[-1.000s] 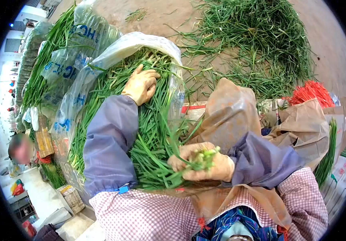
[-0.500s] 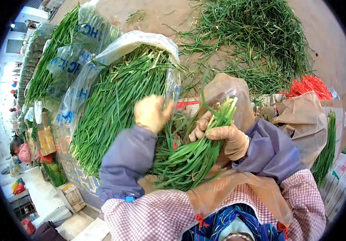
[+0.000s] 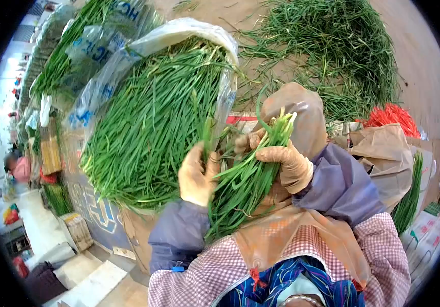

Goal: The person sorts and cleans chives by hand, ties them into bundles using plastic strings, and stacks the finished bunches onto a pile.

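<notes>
Your right hand [image 3: 295,168] grips the leafy bunch [image 3: 245,192] near its pale ends, before your chest; your left hand [image 3: 195,178] pinches some blurred blades [image 3: 208,134]. The bunch looks light, limp and easily bruised: hold its firmer pale stems gently.

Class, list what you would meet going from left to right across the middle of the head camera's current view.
Person in pink → yellow bundle → large pile of green stalks → right hand → red strips.
</notes>
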### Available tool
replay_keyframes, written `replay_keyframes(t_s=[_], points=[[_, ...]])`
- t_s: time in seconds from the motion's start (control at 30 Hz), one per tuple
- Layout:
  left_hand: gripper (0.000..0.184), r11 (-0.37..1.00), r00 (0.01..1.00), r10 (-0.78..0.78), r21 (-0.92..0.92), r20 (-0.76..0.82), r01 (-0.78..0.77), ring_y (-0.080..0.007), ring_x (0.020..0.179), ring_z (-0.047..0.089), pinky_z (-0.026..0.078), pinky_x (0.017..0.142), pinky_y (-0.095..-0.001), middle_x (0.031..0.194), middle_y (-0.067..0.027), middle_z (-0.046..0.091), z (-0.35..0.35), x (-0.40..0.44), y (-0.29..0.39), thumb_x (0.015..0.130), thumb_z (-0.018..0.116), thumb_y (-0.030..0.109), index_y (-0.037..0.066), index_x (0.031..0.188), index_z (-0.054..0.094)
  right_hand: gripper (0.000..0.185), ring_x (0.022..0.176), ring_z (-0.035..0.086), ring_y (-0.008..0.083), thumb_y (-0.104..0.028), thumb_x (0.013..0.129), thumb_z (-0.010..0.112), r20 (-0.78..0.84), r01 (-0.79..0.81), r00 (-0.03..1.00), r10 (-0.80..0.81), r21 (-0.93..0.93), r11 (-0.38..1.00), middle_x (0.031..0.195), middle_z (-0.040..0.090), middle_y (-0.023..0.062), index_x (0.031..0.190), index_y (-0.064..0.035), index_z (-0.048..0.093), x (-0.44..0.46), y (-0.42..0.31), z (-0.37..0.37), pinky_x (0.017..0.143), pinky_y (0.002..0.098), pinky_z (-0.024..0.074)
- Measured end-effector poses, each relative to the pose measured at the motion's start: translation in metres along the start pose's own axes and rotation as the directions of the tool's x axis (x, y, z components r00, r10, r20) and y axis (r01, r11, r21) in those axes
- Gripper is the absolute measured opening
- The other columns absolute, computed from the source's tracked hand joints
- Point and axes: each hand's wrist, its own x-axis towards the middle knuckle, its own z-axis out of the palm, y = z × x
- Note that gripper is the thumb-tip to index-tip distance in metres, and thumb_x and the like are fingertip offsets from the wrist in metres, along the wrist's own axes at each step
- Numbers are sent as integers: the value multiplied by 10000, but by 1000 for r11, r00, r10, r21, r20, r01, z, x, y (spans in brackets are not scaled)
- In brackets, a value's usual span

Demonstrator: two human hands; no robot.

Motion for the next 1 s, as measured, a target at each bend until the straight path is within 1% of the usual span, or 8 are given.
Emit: replay_keyframes(t_s=[0.17,0.27,0.3,0.47,0.63,0.73,0.9,1.0], points=[[409,959,940,282,-83,194,-271,-375,828,603,503,745,-410,883,-184,604,30,-51,0,766,535,25,-16,1171,574,349,1037,574,249,-71,723,709,105,-107,987,121,-128,986,1155,584,145,1031,-23,550,-27,-8,2,933,396,463],[441,894,874,192,-447,446,31,-414,923,581,483,811,-438,986,-218,591,40,-59,-12,837,587,192,-22,1217,516,282,1058,565,297,-129,784,709,371,71,929,-6,-160,985,1071,614,130,1007,-67,549,-41,2,-19,989,462,389],[462,897,811,399,-368,429,-246,-417,957,573,474,838,-436,1023,-224,583,33,-53,-11,847,595,206,-26,1237,507,256,1047,568,302,-145,800,707,466,171,882,-63,-193,966,1029,620,119,986,-76,546,-44,1,-19,1000,475,370],[538,493,680,90,-626,727,604,-183,1073,587,464,950,-316,1202,-122,604,13,-63,-52,877,629,140,-2,1364,450,216,862,610,267,-156,809,702,491,211,870,-42,-295,932,843,613,84,904,-84,521,-68,-8,-8,940,472,405],[249,944,983,-184,-280,-6,175,-221,930,638,493,842,-316,1013,-145,672,-4,-97,-75,881,562,59,-27,1110,610,252,698,617,253,-160,746,748,419,216,904,-86,-273,938,742,613,54,808,-110,508,-64,-4,3,840,464,462],[104,989,974,112,-69,-197,-128,-228,780,652,507,733,-321,829,-135,670,-17,-135,-67,822,584,-22,-21,915,629,256,767,604,250,-185,767,730,383,188,920,-89,-232,954,792,598,50,830,-116,492,-54,-1,-1,878,459,433],[153,648,637,-758,-274,-141,711,-276,729,660,518,652,-336,806,-179,672,-23,-177,-145,893,571,121,12,964,651,272,791,612,252,-198,761,732,406,175,911,-73,-220,960,801,612,47,863,-126,490,-41,-3,-4,897,461,425],[156,361,424,-901,-379,94,852,-278,737,661,519,658,-339,812,-181,673,-13,-179,-202,892,575,126,16,970,652,266,791,621,253,-180,757,734,436,165,896,-80,-160,973,813,633,56,865,-122,498,-42,-2,-14,897,464,434]])
